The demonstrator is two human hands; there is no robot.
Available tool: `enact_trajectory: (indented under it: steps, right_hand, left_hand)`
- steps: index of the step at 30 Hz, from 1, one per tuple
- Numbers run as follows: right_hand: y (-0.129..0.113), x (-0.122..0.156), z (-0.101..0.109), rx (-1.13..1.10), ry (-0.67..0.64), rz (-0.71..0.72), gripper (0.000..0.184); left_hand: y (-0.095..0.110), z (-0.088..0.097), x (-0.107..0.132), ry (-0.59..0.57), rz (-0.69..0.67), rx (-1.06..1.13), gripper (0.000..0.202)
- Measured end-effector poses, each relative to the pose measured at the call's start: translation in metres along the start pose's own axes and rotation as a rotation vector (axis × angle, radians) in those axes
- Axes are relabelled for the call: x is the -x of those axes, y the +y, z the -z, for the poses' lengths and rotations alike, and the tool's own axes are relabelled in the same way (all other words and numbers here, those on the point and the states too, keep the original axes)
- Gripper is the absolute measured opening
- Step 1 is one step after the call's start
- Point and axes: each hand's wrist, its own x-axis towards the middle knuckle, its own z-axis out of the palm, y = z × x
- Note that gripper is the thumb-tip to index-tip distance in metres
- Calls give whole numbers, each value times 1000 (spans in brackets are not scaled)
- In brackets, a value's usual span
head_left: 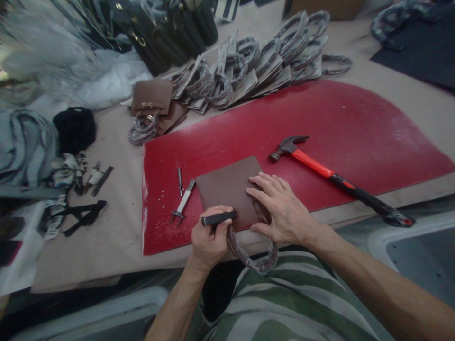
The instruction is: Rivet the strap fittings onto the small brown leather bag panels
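Observation:
A brown leather bag panel (pixel 227 184) lies on a red mat (pixel 341 123) in front of me. Its looped handle (pixel 261 263), wrapped in clear plastic, hangs towards my lap. My left hand (pixel 210 237) is closed round a short black bar-shaped tool (pixel 218 218), held over the panel's lower left part. With fingers spread, my right hand (pixel 284 208) rests on the panel's right side, partly hiding the handle's attachment. A metal pronged tool (pixel 185 199) and a thin metal rod (pixel 180 181) lie left of the panel. To the right is a claw hammer (pixel 320 170) with a red and black handle.
Brown panels with wrapped handles (pixel 245 66) are lined up behind the mat. More brown panels (pixel 152 97) lie at its back left corner. Dark bags (pixel 163 33) and clear plastic wrap (pixel 106 71) stand further back. Black straps (pixel 85 218) lie at the left.

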Motion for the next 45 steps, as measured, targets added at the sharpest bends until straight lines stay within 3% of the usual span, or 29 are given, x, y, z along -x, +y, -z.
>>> enact_trajectory:
  steps: [6, 16, 24, 28, 30, 33, 35, 38, 40, 42, 45]
  right_hand:
    - [0, 0, 0, 10, 8, 8, 83]
    - [-1, 0, 1, 10, 5, 1, 81]
    - [-1, 0, 1, -2, 6, -5, 82]
    - [6, 2, 2, -108, 59, 54, 83]
    - [14, 6, 9, -144, 151, 56, 74]
    - [31, 16, 29, 3, 327, -75, 50]
    - [42, 25, 46, 187, 354, -217, 44]
    - [55, 36, 67, 422, 176, -449, 44]
    - [57, 40, 75, 504, 18, -549, 34]
    - [57, 40, 81, 416, -48, -639, 22]
    - [53, 34, 88, -68, -44, -833, 2]
  left_hand:
    - [-2, -1, 0, -12, 9, -6, 21]
    - [7, -6, -14, -66, -178, -173, 16]
    - [3, -10, -13, -84, -153, -206, 15]
    - [1, -12, -10, -83, -130, -204, 14]
    - [1, -13, -10, -79, -123, -197, 14]
    - [0, -14, -9, -92, -87, -182, 14]
    - [-1, -14, -8, -88, -61, -165, 15]
    - [-1, -16, -8, -78, -49, -143, 14]
    - [-1, -16, -8, -72, -63, -145, 13]
    - [-2, -16, -8, -67, -83, -146, 13]
    - [-4, -16, -8, -79, -86, -137, 12]
